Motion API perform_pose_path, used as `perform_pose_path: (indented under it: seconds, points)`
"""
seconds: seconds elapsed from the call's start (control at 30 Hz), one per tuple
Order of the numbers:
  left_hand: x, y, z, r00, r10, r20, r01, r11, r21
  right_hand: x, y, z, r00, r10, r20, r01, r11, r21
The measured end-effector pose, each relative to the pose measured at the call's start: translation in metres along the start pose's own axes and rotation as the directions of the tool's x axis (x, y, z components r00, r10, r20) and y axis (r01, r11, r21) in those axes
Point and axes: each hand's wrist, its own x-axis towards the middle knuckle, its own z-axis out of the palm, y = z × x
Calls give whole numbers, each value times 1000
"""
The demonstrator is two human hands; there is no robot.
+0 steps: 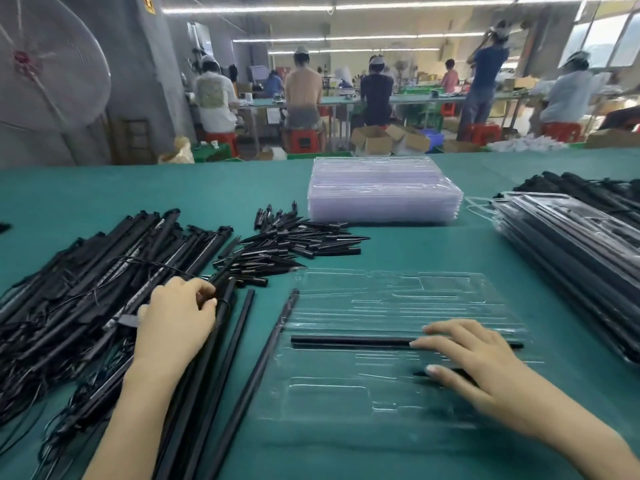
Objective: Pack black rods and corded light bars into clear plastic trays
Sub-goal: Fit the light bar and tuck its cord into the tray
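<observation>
At the far left a tangled heap of corded light bars [86,278] lies on the green felt-like tabletop [69,195], long flat black strips with thin glossy cords looping over them. The left hand [176,317] rests at the heap's right edge, its grip curled and pinching a loop of black cord [221,301] where the loose black rods [221,344] begin; these are straight, slim, matt sticks fanned toward the viewer. Beyond them sits a scatter of short pointed black spikes [291,240].

Centre right, one clear plastic tray [346,403] lies open in front of the person, thin, shiny, moulded into long shallow channels. One black rod [346,341] already lies across it in a channel. The right hand [474,362] lies flat on the tray, its grip spread, straight fingertips [419,344] pressing that rod down, with another dark piece just under the thumb.

Judging from this, the tray is at an early stage of filling: a rod is being seated while the other hand fetches a corded bar. The next move likely calls for freeing one bar from the tangle without dragging its neighbours, then laying it along a matching channel.

Behind stands a stack of empty trays [384,192]; at the far right, filled trays [568,244] are piled.
</observation>
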Motion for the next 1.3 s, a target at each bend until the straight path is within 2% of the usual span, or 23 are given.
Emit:
perform_pose_path:
  seconds: [0.1,0.17,0.33,0.47,0.53,0.6,0.7,0.8,0.83,0.9,0.97,1.0,1.07,1.13,1.23,1.3]
  points:
    - [0,-10,7,992,-68,107,45,978,206,-2,-10,7,1000,0,-16,-1,997,-75]
    - [0,-18,10,992,-84,92,52,952,302,-3,-13,7,994,-21,-106,18,999,-28]
    - [4,-29,5,986,-156,58,123,918,376,-1,-18,4,998,-29,-54,29,1000,10]
    - [7,-31,0,967,-205,154,122,896,428,3,-26,3,999,-46,-16,46,999,-9]
    - [5,-30,-5,975,-165,149,94,914,394,4,-29,2,998,-49,-25,50,998,24]
    - [0,-26,-13,993,-105,51,85,951,296,4,-32,1,997,-71,-37,71,997,21]
    - [-7,-8,-35,993,9,-116,-1,997,72,8,-41,-1,990,-106,-94,113,991,71]
    - [-15,20,-56,987,120,-102,-139,970,-200,15,-59,-6,976,-141,-169,166,976,144]
    - [-19,30,-59,985,148,-94,-170,933,-318,18,-66,-6,969,-149,-198,188,962,199]
    - [-26,48,-64,987,157,-25,-141,796,-589,21,-85,-9,961,-123,-248,226,869,441]
    - [-32,63,-63,977,177,119,-6,581,-814,24,-105,-11,967,-63,-247,229,638,735]
    - [-34,70,-62,962,204,182,63,482,-874,27,-115,-11,973,-37,-227,215,501,839]
    - [-37,83,-59,937,254,239,146,337,-930,31,-131,-12,981,-21,-193,190,306,933]
    - [-41,94,-56,924,308,228,155,242,-958,33,-143,-9,979,-81,-187,202,304,931]
    - [-48,104,-56,911,371,181,113,197,-974,35,-154,-2,969,-107,-225,249,399,883]
    - [-50,107,-57,905,393,166,101,181,-978,36,-156,-3,963,-78,-257,268,305,914]
